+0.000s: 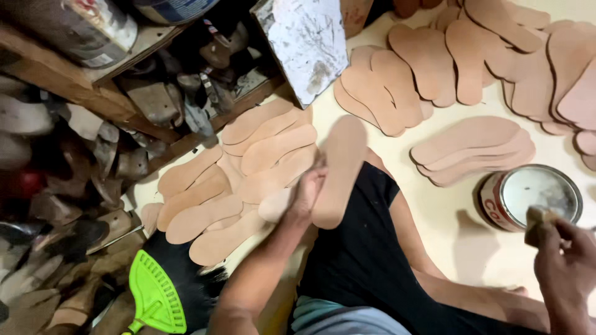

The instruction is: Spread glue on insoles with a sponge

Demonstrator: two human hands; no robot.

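Left fingers (308, 186) clamp tan insole (338, 170); right fingers (549, 231) clamp applicator (535, 223) beside red-labelled round tin (496, 201).

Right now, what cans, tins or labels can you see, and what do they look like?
Open round tin: on the floor at right, by the right hand; red and white label, grey-white inside.
Metal can: on the wooden shelf, top left; lying tilted, grey with a pale label.
No screens or signs.
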